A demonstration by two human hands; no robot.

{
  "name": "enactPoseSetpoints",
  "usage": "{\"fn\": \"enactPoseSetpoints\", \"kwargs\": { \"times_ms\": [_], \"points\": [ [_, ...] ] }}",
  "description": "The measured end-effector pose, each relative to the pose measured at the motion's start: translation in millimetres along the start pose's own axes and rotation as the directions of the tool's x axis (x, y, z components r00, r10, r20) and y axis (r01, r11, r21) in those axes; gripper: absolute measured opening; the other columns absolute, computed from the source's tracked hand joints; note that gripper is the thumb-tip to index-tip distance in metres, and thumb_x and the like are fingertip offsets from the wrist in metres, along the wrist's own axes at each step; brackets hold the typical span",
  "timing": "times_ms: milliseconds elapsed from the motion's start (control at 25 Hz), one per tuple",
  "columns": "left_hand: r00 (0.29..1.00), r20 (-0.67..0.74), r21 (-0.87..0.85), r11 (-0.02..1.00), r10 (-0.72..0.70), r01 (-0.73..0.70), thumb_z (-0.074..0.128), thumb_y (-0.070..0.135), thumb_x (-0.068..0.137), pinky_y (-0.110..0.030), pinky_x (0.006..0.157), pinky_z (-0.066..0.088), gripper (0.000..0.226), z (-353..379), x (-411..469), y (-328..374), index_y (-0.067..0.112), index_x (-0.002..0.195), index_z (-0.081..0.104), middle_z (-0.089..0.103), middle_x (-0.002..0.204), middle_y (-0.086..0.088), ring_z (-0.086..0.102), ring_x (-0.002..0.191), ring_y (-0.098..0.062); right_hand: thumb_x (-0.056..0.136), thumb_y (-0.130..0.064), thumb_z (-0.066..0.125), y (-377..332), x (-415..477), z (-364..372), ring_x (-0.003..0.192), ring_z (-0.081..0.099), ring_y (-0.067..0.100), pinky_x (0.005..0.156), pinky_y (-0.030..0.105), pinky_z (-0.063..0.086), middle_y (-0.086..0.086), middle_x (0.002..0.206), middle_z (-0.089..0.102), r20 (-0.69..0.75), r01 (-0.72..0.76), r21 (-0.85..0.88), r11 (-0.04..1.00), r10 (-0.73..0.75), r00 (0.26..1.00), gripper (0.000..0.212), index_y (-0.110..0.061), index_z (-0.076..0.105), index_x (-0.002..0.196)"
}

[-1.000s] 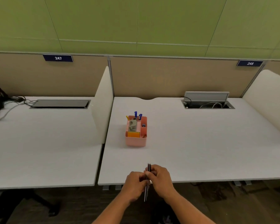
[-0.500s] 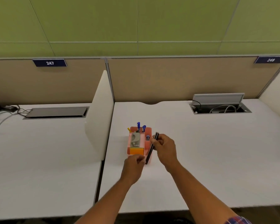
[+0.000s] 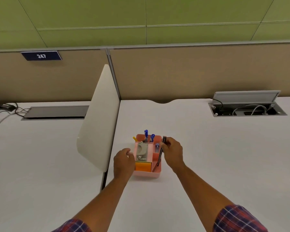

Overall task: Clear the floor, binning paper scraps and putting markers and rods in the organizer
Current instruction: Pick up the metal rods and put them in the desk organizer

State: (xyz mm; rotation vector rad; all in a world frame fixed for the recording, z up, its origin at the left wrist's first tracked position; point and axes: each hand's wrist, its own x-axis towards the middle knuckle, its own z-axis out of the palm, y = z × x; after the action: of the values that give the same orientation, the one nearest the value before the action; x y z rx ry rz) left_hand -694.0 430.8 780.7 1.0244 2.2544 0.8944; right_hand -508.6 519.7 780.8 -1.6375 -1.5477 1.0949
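Step in hand: depositing rods into the pink organizer (image 3: 147,174), which stands at centre frame on the white desk (image 3: 208,156), just right of the white divider panel (image 3: 99,124).

Right hand (image 3: 172,152): fingers pinched on the upper end of what appear to be 2 thin dark rods (image 3: 160,154), held together. The rods slant down and toward the viewer, their lower ends inside the narrow right-hand compartment near its front corner. Whether they touch the floor of it cannot be told.

Left hand (image 3: 124,160): loosely curled, holding nothing, against or just beside the organizer's left wall; contact is not confirmed.

Contents noted: 2 blue markers (image 3: 146,135) upright in the rear section, a grey stapler (image 3: 141,152) at centre, orange notes (image 3: 143,166) at front.

Judgement: this placement is nearly complete. The next move calls for lowering the rods until seated, then opening the pinch without tipping the organizer
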Motion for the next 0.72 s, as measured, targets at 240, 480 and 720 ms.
{"fn": "enactPoseSetpoints", "kwargs": {
  "times_ms": [240, 480, 720],
  "points": [
    [0.998, 0.063, 0.051, 0.999, -0.004, 0.001, 0.058, 0.023, 0.104, -0.030, 0.094, 0.052, 0.038, 5, 13, -16, 0.010, 0.140, 0.061, 0.069, 0.136, -0.010, 0.065, 0.124, -0.027, 0.098, -0.028, 0.066, 18, -1, 12, 0.087, 0.069, 0.019, 0.079, 0.032, 0.059, -0.005, 0.090, 0.071, 0.018, -0.060, -0.043, 0.997, 0.060, 0.998, 0.009, -0.019, 0.065, 0.097],
    [0.997, 0.082, 0.061, 0.998, 0.017, -0.022, 0.058, 0.025, 0.104, -0.033, 0.099, 0.054, 0.042, 3, 17, -18, 0.011, 0.144, 0.057, 0.065, 0.139, -0.010, 0.062, 0.128, -0.026, 0.097, -0.024, 0.067, 22, -7, 13, 0.087, 0.068, 0.017, 0.081, 0.030, 0.058, -0.005, 0.090, 0.070, 0.026, -0.067, -0.089, 0.994, 0.070, 0.997, 0.010, -0.015, 0.067, 0.101],
    [0.993, 0.103, 0.073, 0.996, 0.048, -0.056, 0.058, 0.025, 0.104, -0.037, 0.104, 0.052, 0.045, -5, 16, -24, 0.011, 0.146, 0.054, 0.063, 0.142, -0.010, 0.060, 0.131, -0.026, 0.099, -0.014, 0.061, 22, -17, 16, 0.103, 0.065, 0.016, 0.073, 0.013, 0.046, 0.000, 0.112, 0.071, 0.036, -0.082, -0.121, 0.989, 0.087, 0.996, 0.018, -0.013, 0.066, 0.117]
  ]
}}
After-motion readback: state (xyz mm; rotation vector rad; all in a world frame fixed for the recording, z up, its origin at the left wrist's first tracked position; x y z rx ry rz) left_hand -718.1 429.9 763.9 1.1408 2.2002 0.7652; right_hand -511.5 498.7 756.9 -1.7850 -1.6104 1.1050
